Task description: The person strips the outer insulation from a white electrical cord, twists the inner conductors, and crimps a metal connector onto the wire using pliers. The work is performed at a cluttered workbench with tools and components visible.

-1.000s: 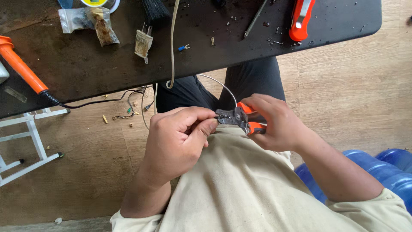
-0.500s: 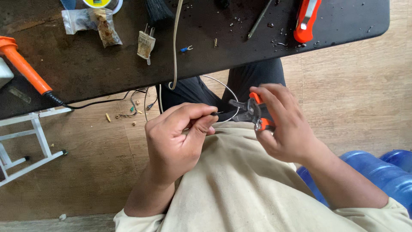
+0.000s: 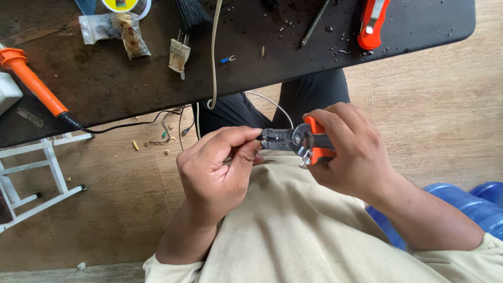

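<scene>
Right now we are working low in our lap, below the front edge of the dark, scuffed worktop (image 3: pixel 105 89). Our right hand (image 3: pixel 348 152) is closed around the orange-handled wire-stripping pliers (image 3: pixel 296 141), whose dark metal nose points left toward our other hand. Our left hand (image 3: pixel 220 167) is curled shut, thumb and forefinger pinching something right at the tip of the pliers; it looks like the end of the thin pale wire (image 3: pixel 272 105) that loops up from behind the hands toward the worktop, though the pinched end itself is hidden by our fingers. Whether the pliers' jaws are clamped on the wire we cannot tell.

We judge the step in hand to be setting the wire end into the nose of the pliers for a strip or a cut. The next move would call for a firm squeeze of the handles while the left hand keeps the wire steady and in line with the tool.

Up on the worktop lie an orange-handled soldering iron (image 3: pixel 31 81) with its black cord trailing off the edge, a beige two-pin plug (image 3: pixel 179 55), a small blue fork terminal (image 3: pixel 226 60), a clear plastic bag of brownish bits (image 3: pixel 118 31), and an orange utility knife (image 3: pixel 371 23). Blue water bottles (image 3: pixel 461 199) stand on the wooden floor beside our right arm.
</scene>
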